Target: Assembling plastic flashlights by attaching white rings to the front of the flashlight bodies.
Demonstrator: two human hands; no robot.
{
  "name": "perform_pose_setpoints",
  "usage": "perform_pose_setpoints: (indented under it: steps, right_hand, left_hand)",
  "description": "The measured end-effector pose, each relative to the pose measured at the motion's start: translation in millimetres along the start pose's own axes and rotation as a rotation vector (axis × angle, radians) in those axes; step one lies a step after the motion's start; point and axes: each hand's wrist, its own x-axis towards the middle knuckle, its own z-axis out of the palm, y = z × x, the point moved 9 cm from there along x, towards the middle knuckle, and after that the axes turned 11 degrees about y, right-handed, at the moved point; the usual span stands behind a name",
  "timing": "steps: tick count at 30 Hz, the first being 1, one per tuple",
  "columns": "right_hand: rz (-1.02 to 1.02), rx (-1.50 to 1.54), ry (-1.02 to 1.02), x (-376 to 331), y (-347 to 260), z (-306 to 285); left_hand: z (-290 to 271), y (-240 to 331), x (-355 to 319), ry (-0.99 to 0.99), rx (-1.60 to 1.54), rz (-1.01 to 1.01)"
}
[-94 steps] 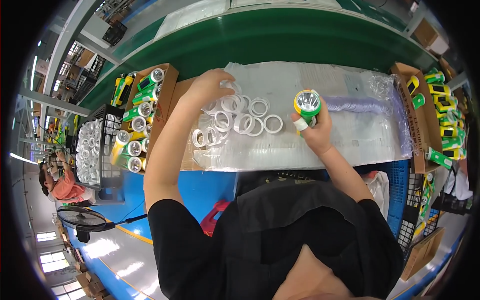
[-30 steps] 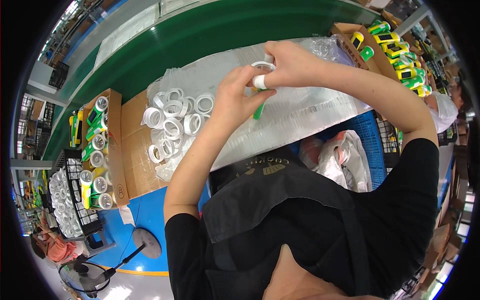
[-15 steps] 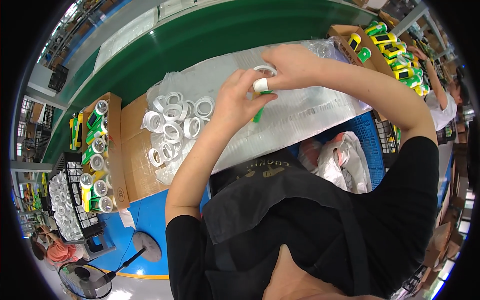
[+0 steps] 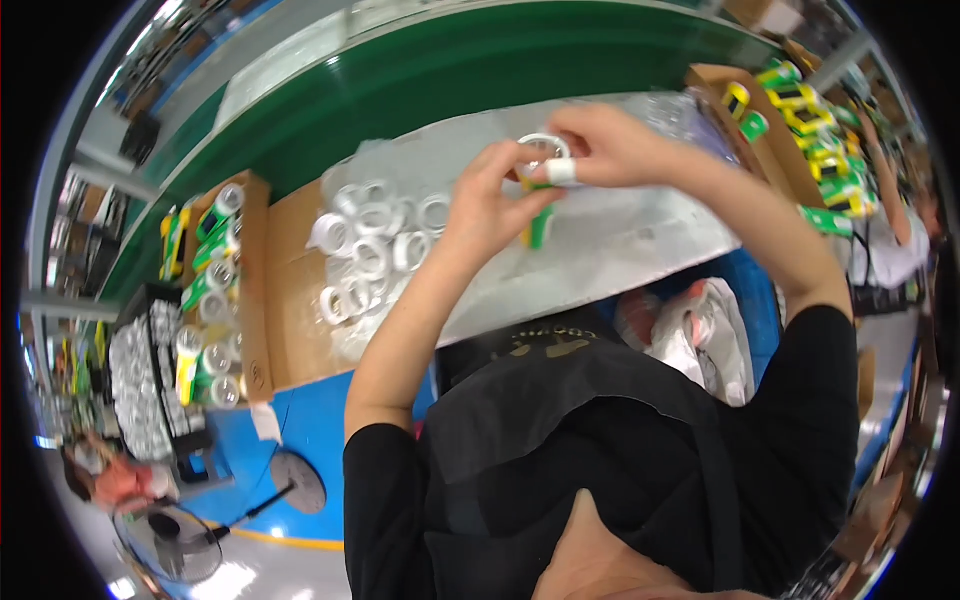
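Both my hands are over the middle of the table, closed around a green and yellow flashlight (image 4: 540,230) whose lens end points up. A white ring (image 4: 546,140) sits around that end. My left hand (image 4: 488,195) grips the flashlight from the left side, thumb across its front. From the right, my right hand (image 4: 612,145) has its fingers on the ring's rim; a white wrap (image 4: 562,172) covers its thumb. Fingers partly hide the flashlight's head. Several loose white rings (image 4: 372,258) lie in a cluster to the left of my left hand.
On the left stands a cardboard box (image 4: 256,300) of flashlights, beside a black crate (image 4: 185,400) of clear parts. Another cardboard box (image 4: 765,150) and more flashlights (image 4: 825,150) are at the right, near a co-worker's arm (image 4: 885,180). A fan (image 4: 170,540) stands on the floor.
The whole view has shifted, so the table appears farther right. My right elbow has dropped and come inward, with the forearm blurred. Both hands stay on the flashlight and its ring.
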Motion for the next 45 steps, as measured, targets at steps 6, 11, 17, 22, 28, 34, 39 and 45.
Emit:
perform_pose_setpoints:
  steps: [6, 11, 17, 22, 28, 34, 39, 45]
  right_hand:
    - [0.396, 0.827, 0.417, -84.3, 68.4, 92.2]
    - [0.332, 0.536, 0.640, -74.7, -8.1, 98.0]
    - [0.328, 1.806, -0.477, -75.9, -96.3, 131.9]
    - [0.132, 1.558, -0.450, -34.1, -115.2, 108.8]
    - [0.203, 0.386, 0.606, -73.2, 47.4, 11.8]
    - [0.463, -0.037, 1.177, -259.3, 152.4, -122.5]
    - [0.738, -1.013, 0.969, -375.0, 166.2, -225.7]
    - [0.787, -1.083, 0.411, -386.7, 275.4, -236.2]
  left_hand:
    - [2.9, -1.5, -6.7, 0.057, -0.118, -0.089]
    - [-19.4, -11.1, -17.1, 0.118, -0.163, -0.361]
    - [-41.7, 35.9, -12.6, 0.136, -0.887, -0.402]
    - [-102.7, 59.5, 5.0, 0.169, -0.409, -0.168]
    - [-236.7, 62.8, 57.3, 0.236, 0.886, 0.271]
    - [-391.6, -83.2, 41.8, -0.194, 1.283, 0.412]
    - [-434.9, -190.4, 34.0, -0.040, 1.178, -0.315]
    - [-315.3, -137.7, 71.4, 0.035, 0.703, -0.081]
